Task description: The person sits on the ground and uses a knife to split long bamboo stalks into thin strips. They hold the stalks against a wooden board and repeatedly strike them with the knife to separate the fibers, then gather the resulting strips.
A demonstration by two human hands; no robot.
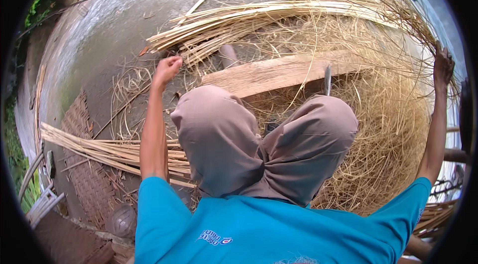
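Thin bamboo strips (pixel 279 15) lay fanned on concrete ground ahead of knees, one long strand arching right. Left hand (pixel 167 68) was fisted, grip closed, near strip ends; what it pinched, cannot tell. Right hand (pixel 442 67) raised far right, grip closed on thin strand. Wooden plank (pixel 279 72) lay between, knife (pixel 327 79) stuck upright at its edge. Shavings heap (pixel 388 139) right; second strip bundle (pixel 104 149) left
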